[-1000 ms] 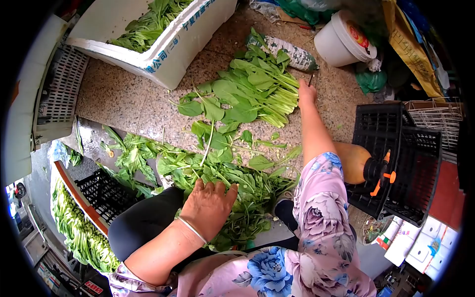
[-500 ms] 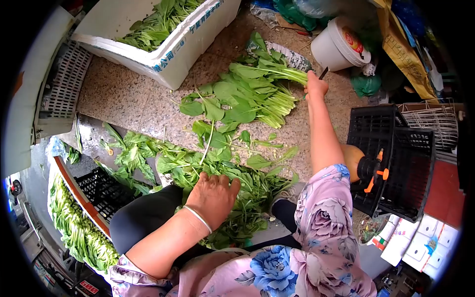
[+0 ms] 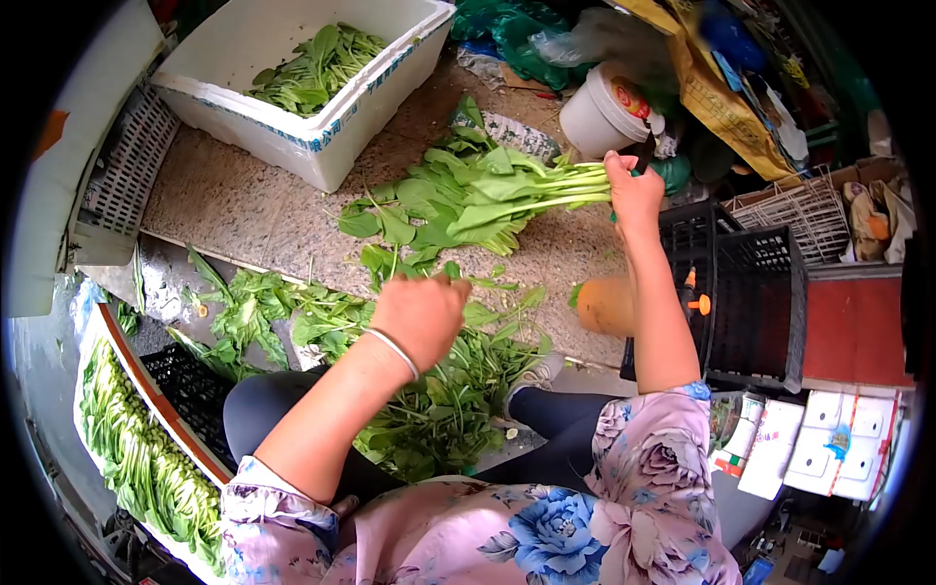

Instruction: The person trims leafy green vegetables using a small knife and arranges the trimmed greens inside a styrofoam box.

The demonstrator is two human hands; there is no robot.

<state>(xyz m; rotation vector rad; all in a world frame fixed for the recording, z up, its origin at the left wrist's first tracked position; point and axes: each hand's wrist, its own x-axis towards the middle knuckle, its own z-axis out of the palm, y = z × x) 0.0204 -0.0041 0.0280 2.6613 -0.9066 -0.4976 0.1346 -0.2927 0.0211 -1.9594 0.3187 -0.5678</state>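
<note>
Long green stems of a leafy vegetable bunch are gripped at their ends by my right hand, which also has a small dark blade beside its fingers. The leaves of the bunch hang over the leafy pile on the stone slab. My left hand, with a bracelet at the wrist, hovers above loose leaves and the heap of greens between my legs. Its fingers are curled, and whatever may be in them is hidden. A patterned roll lies behind the pile.
A white foam box with greens stands at the back left. A white bucket, an orange-brown bottle and black crates are on the right. Packed greens and a black basket are at the lower left.
My right hand has lifted stems off the pile and drawn them up and nearer. My left hand has risen slightly. The camera view has shifted to the right.
</note>
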